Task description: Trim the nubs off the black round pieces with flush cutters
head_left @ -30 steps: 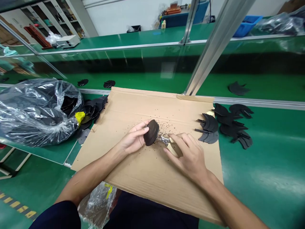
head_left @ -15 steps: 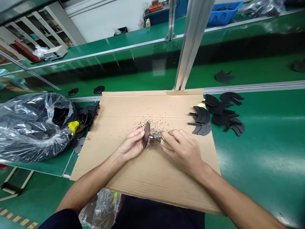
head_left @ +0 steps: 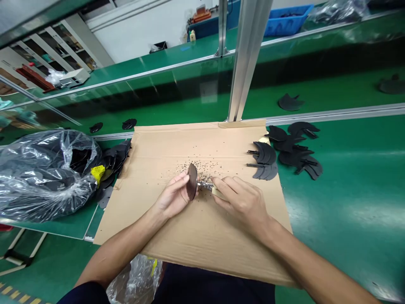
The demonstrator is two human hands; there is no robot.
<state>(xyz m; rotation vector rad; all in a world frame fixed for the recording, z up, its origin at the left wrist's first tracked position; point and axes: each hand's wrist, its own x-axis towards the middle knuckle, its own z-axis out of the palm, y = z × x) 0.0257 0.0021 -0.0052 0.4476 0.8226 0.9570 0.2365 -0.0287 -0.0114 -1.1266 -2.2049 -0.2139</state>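
My left hand (head_left: 174,195) grips a dark, rounded flat plastic piece (head_left: 191,182), held nearly upright with its edge toward my right hand. In my right hand (head_left: 242,200) is a pair of nippers (head_left: 218,193) with pale handles, its metal jaws at the right side of the piece. Whether the jaws are closed on the piece I cannot make out. Small black specks (head_left: 205,169) lie scattered on the cardboard sheet (head_left: 190,236) beneath both hands. Stacked black curved pieces (head_left: 267,160) with thin stems rest on the cardboard's right side.
A clear plastic bag (head_left: 41,177) of black pieces lies at left, with loose black pieces (head_left: 115,158) beside it. More black pieces (head_left: 300,147) sit on the green table right of the cardboard. A metal post (head_left: 248,63) rises behind. A blue bin (head_left: 286,23) stands farther back.
The plastic piece has turned slightly, showing more of its flat face. The nippers stay close to its edge. My view has shifted a little.
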